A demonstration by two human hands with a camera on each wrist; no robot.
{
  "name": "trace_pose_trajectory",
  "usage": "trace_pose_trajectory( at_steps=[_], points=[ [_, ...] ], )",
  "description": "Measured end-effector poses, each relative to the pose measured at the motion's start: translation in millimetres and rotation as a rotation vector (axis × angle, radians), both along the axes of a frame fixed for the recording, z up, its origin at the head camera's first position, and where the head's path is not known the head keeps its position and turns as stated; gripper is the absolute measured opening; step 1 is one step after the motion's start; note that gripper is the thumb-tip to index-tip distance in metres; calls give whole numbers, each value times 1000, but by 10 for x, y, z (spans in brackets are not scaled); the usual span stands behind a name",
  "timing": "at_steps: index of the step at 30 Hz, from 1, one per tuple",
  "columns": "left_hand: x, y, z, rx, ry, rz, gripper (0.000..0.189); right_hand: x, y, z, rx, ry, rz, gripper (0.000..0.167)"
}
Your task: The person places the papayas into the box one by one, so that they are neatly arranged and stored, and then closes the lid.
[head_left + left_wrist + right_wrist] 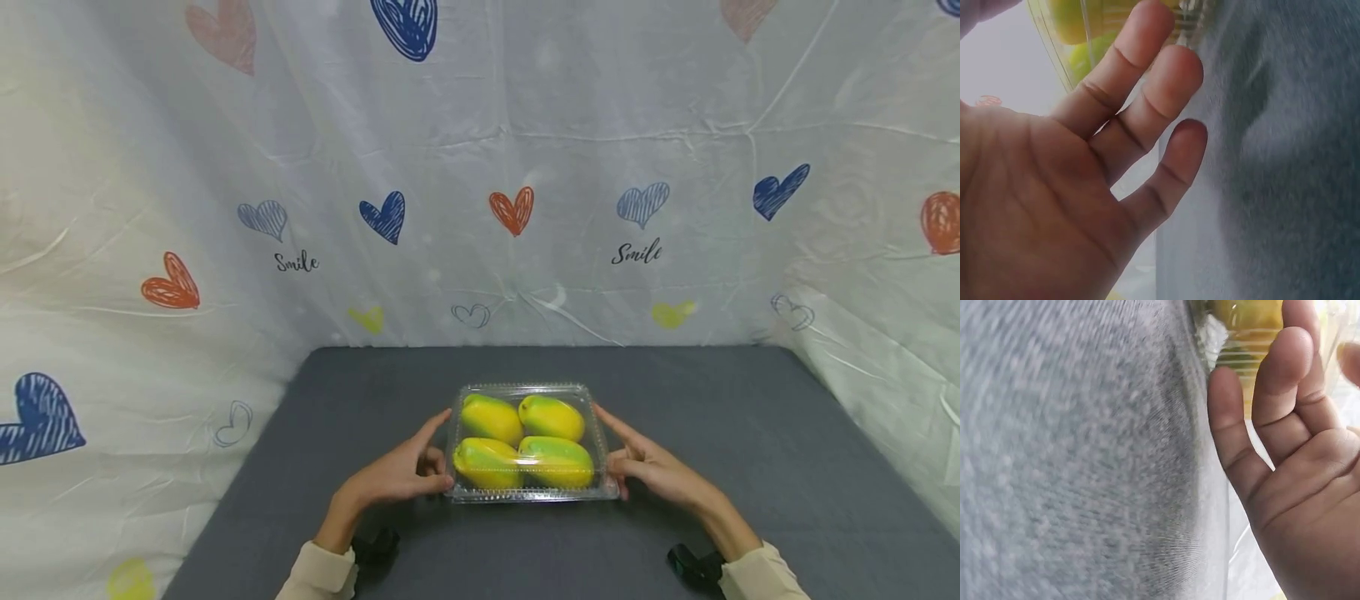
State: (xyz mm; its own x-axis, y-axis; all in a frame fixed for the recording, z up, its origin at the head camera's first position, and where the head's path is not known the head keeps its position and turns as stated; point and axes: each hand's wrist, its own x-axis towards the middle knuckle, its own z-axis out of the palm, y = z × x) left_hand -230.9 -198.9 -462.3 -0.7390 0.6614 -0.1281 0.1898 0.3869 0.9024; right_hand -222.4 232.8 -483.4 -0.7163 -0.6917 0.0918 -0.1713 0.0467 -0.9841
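A clear plastic clamshell box [534, 496] sits between both hands over the dark grey table, its lid down. Several yellow-green mangoes [491, 419] lie inside it in two rows. My left hand [395, 473] holds the box's left side, index finger at the far corner and thumb at the near one. On the right side my right hand [660, 472] grips it likewise, with the index finger stretched along the edge. In the left wrist view the other fingers [1175, 81] bend loosely beside the box. The right wrist view shows fingers [1282, 369] close to the plastic wall.
Dark grey cloth covers the table [420, 550]. A white curtain [450, 108] printed with hearts hangs behind it and along both sides. Black wrist devices [693, 567] show below the wrists, next to the cream sleeves [322, 571].
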Motion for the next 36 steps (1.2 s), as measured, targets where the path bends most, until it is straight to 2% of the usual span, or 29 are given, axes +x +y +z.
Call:
trace_pose_trajectory(
  at_steps=[4, 7, 9, 16, 20, 26, 32, 36],
  points=[
    [10, 22, -8, 42, -42, -33, 101, 28, 8, 15, 72, 9, -29, 75],
    [17, 26, 0, 61, -66, -42, 103, 45, 6, 24, 89, 8, -36, 74],
    [22, 28, 10, 71, -80, -46, 104, 54, -1, 25, 63, -7, -28, 76],
    [42, 15, 18, 94, -116, -59, 104, 93, -34, 10, -115, -52, 93, 84],
    [39, 15, 20, 107, -122, -65, 104, 108, -34, -1, -131, -60, 104, 87],
    [35, 17, 21, 111, -157, -70, 105, 135, -29, -13, -78, -85, 58, 91],
    [38, 32, 7, 116, -188, -96, 104, 204, -33, -4, 22, -149, -32, 81],
    [58, 49, -11, 148, -211, -90, 101, 239, -51, 0, 79, -168, -100, 76]
  ],
)
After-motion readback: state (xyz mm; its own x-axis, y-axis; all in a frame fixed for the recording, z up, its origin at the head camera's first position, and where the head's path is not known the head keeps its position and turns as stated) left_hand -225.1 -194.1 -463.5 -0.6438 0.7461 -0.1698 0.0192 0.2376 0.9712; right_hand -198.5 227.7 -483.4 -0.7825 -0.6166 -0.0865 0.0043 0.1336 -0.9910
